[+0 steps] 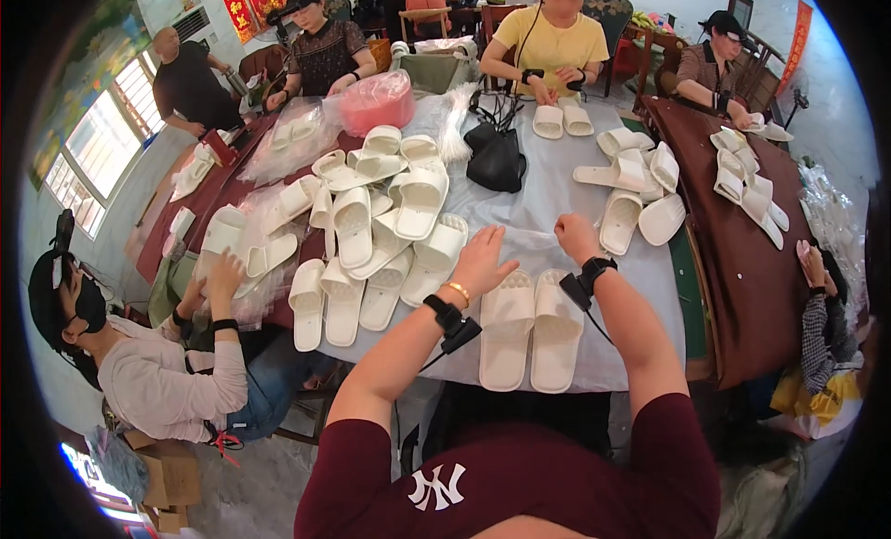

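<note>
A pair of white slippers (531,327) lies side by side at the near table edge, inside or under a clear plastic bag (529,247). My left hand (483,259) rests with fingers spread on the bag just above the left slipper. My right hand (575,235) is curled and pinches the bag's edge above the right slipper. Both wrists carry black bands with cables.
A heap of white slippers (380,233) fills the table to my left. More slippers (636,182) lie at the right, a black bag (497,154) at the middle. Several other people sit around the tables; one at the left (167,372) handles bagged slippers.
</note>
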The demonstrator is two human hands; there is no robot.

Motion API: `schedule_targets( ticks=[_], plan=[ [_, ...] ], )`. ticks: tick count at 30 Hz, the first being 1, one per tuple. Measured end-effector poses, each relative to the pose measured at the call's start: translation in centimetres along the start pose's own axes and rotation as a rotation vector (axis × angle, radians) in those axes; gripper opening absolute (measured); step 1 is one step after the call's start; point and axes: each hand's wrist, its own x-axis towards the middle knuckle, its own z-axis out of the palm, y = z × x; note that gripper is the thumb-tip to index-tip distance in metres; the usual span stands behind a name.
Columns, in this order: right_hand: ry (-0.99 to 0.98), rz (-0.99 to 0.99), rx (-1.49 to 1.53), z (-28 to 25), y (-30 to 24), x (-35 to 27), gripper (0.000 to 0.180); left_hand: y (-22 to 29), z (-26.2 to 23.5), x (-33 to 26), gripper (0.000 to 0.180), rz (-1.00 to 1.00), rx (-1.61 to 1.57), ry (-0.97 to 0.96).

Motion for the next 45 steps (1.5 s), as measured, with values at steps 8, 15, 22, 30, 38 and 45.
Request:
schedule_targets(
  ticks=[8,15,22,30,38,45],
  plan=[
    [0.062,-0.009,0.07,-1.1,0.1,-1.1,0.015,-2.6,3.6,4.7,0.083,-0.096,0.275,-0.43],
    [0.14,0.03,0.168,-2.1,0.5,-0.9,0.016,-4.1,5.7,3.7,0.08,-0.098,0.28,-0.476],
    [0.161,-0.056,0.218,-0.4,1.2,-1.0,0.016,-3.8,5.7,3.3,0.08,-0.09,0.293,-0.479],
    [-0.059,0.043,0.033,0.6,0.2,-0.9,0.014,-4.1,5.7,3.1,0.08,-0.08,0.297,-0.486],
    [-0.046,-0.045,0.009,1.2,1.0,-1.5,0.014,-4.0,5.9,3.3,0.08,-0.076,0.295,-0.495],
    [0.026,-0.003,0.103,0.5,0.9,-1.5,0.016,-4.2,6.1,3.4,0.081,-0.092,0.322,-0.506]
  ],
)
